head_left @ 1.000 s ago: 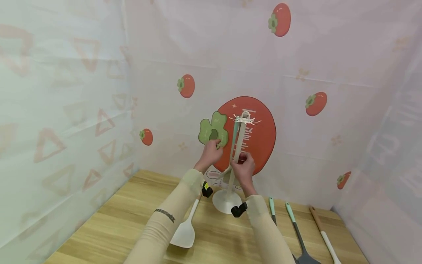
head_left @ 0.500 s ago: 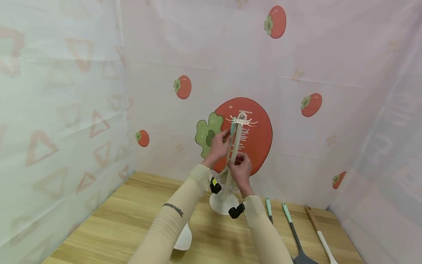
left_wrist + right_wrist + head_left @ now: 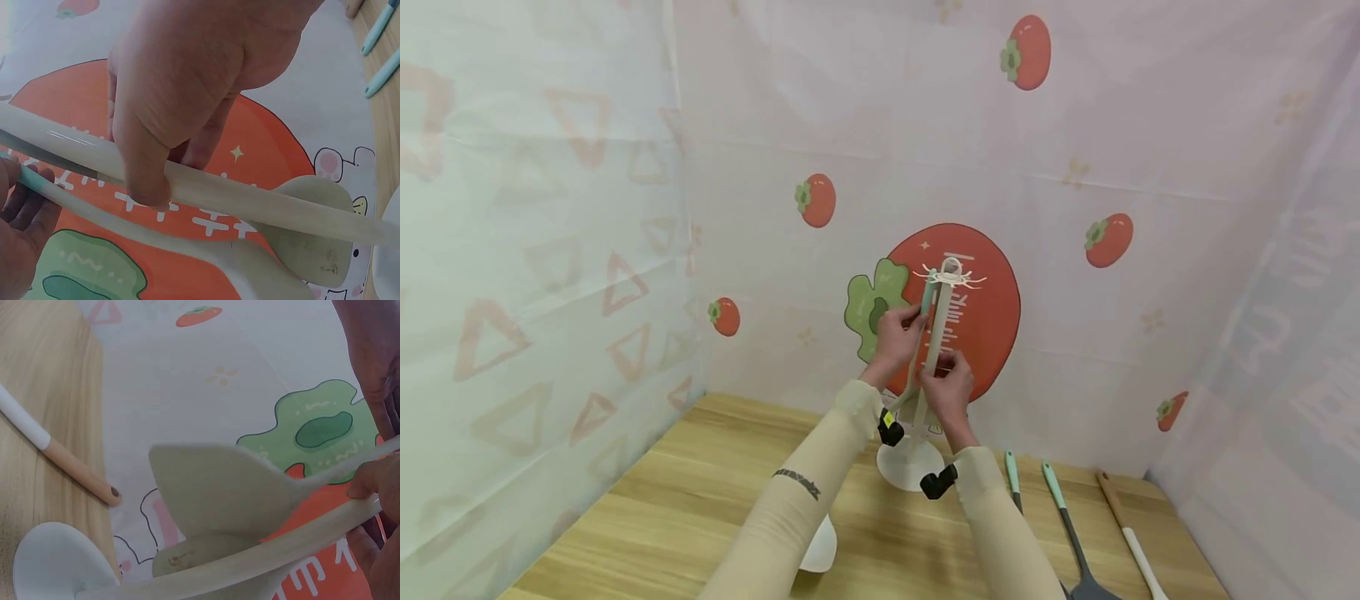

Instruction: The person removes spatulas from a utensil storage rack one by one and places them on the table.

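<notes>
A white utensil stand has a slim pole (image 3: 940,321), a hooked ring (image 3: 950,277) on top and a round base (image 3: 910,465). Midway up, my right hand (image 3: 949,387) holds the pole between thumb and fingers. To the pole's left, a pale turner (image 3: 219,487) with a mint handle end (image 3: 928,293) hangs by the ring; whether it sits on a hook is too small to tell. My left hand (image 3: 898,337) pinches its handle below the mint end. Behind the pole is another utensil with a rounded beige head (image 3: 315,240).
On the table (image 3: 700,492) a white turner (image 3: 822,546) lies partly under my left forearm; its brown handle (image 3: 81,472) shows in the right wrist view. At the right lie mint-handled dark utensils (image 3: 1070,533) and a brown-handled white one (image 3: 1131,533). A patterned cloth (image 3: 760,250) stands behind.
My left hand has moved right from beside the stand and taken hold of the turner's handle. The right hand stays on the pole. The head view has shifted slightly.
</notes>
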Action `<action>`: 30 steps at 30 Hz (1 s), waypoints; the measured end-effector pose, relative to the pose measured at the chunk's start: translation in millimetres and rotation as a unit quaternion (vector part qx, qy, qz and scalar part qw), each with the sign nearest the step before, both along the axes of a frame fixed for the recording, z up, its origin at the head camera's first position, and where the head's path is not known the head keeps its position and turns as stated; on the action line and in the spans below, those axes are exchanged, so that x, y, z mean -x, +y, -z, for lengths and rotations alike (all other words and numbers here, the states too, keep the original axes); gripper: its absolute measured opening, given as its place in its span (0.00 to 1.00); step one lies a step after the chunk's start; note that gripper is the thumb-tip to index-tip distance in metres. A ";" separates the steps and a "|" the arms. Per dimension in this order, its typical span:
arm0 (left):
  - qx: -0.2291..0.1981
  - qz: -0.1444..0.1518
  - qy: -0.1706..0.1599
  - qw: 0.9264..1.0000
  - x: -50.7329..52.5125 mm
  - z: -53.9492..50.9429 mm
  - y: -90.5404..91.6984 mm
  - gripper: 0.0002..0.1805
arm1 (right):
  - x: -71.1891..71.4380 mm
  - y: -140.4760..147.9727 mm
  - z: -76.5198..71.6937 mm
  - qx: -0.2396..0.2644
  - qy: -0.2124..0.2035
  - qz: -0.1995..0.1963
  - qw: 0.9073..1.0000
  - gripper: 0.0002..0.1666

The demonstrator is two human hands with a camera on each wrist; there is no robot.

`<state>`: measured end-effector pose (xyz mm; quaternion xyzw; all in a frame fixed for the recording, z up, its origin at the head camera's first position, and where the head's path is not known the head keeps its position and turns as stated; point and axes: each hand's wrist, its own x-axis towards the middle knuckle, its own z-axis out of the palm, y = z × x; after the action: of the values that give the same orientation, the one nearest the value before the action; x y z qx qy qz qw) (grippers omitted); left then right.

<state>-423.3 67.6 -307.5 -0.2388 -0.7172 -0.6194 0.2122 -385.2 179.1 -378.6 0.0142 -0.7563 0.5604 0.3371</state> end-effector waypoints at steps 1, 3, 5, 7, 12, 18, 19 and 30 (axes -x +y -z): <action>0.001 0.000 0.002 1.000 -1.0 -0.1 -1.2 0.17 | 0.0 -0.1 0.2 -0.001 -0.002 0.002 1.000 0.16; -0.001 0.006 0.004 1.000 -2.4 0.0 -3.4 0.17 | 0.1 -0.2 0.4 -0.003 -0.003 0.005 1.000 0.16; -0.002 0.009 0.004 1.000 -3.9 -0.6 -5.7 0.18 | 0.1 0.0 0.6 -0.005 0.000 0.005 1.000 0.16; -0.002 0.012 0.000 1.000 -5.1 -1.2 -7.8 0.19 | 0.4 0.7 0.5 -0.004 0.002 0.003 1.000 0.15; 0.007 0.009 -0.005 1.000 -6.5 -4.0 -12.5 0.19 | 1.7 2.7 -1.1 -0.002 0.006 -0.001 1.000 0.14; 0.015 0.003 0.014 1.000 -7.4 -4.0 -15.6 0.17 | 1.9 2.6 -2.1 0.003 0.011 -0.007 1.000 0.14; 0.015 0.003 0.017 1.000 -7.7 -3.2 -15.8 0.16 | 1.9 2.4 -2.0 0.004 0.011 -0.007 1.000 0.14; 0.012 0.000 0.038 0.999 -16.4 -1.0 -13.3 0.13 | 5.2 1.3 -2.0 0.001 0.004 0.005 1.000 0.15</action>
<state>-406.9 54.3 -306.5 -0.2647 -0.7160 -0.6012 0.2362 -390.4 180.5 -376.6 0.0124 -0.7545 0.5591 0.3433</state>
